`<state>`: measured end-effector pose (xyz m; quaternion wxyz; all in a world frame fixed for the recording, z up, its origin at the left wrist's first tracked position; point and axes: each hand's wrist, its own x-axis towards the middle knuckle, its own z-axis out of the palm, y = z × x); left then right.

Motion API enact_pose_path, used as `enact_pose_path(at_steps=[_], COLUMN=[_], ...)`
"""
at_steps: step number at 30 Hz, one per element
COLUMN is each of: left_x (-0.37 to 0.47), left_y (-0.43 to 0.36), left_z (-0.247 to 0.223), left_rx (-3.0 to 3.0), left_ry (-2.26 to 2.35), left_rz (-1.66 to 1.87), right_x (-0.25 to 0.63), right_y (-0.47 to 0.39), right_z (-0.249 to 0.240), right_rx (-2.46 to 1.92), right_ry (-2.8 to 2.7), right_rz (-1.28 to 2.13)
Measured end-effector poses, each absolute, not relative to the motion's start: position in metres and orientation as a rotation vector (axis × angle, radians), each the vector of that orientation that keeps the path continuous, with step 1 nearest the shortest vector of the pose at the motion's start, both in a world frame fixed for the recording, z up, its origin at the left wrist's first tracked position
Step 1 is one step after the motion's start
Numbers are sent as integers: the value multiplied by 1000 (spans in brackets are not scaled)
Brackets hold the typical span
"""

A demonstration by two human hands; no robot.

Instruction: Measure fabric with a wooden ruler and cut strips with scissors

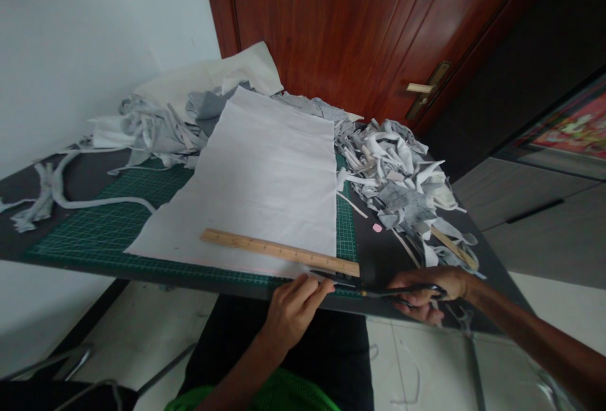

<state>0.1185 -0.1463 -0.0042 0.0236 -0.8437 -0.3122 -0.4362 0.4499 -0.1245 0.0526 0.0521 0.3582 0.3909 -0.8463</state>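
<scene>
A large white cloth lies over a green cutting mat. Across the cloth's near part rests a wooden ruler, its right end past the cloth's right side. My left hand pinches the cloth's near edge close to its right corner. In my right hand are black scissors, fingers wrapped round the handles. The blades point left and lie along the near edge, just below the ruler and beside my left fingertips.
Grey and white scraps are heaped at the right, with a wooden strip near them. Crumpled cloth and pale strips lie at the left. A pink piece sits on the dark table. Behind stands a wooden door.
</scene>
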Motion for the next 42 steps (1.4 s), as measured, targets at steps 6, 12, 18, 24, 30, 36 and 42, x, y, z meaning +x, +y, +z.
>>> enact_pose_path(at_steps=[6, 12, 18, 24, 30, 36, 42], left_x=[119, 119, 118, 120, 122, 123, 126], left_y=[-146, -147, -152, -158, -156, -155, -158], left_z=[-8, -6, -10, -11, -10, -12, -14], left_rx=[-2617, -2605, -2647, -2601, -2574, -2538, -2512], left_ry=[-973, -982, -1039, -1096, -1104, -1066, -1106], left_rz=[-1356, -1380, -1377, -1354, -1368, -1392, -1383], right_x=[456, 455, 454, 453, 448, 442, 443], right_y=[-122, -119, -120, -119, -126, -134, -128], right_z=[47, 49, 51, 53, 54, 60, 57], right_rx=[1164, 1103, 1105, 1115, 1133, 1176, 1091], right_ry=[1235, 1162, 1176, 1249, 1326, 1435, 1419], right_rz=[-2527, -2579, -2581, -2528, -2511, -2486, -2516])
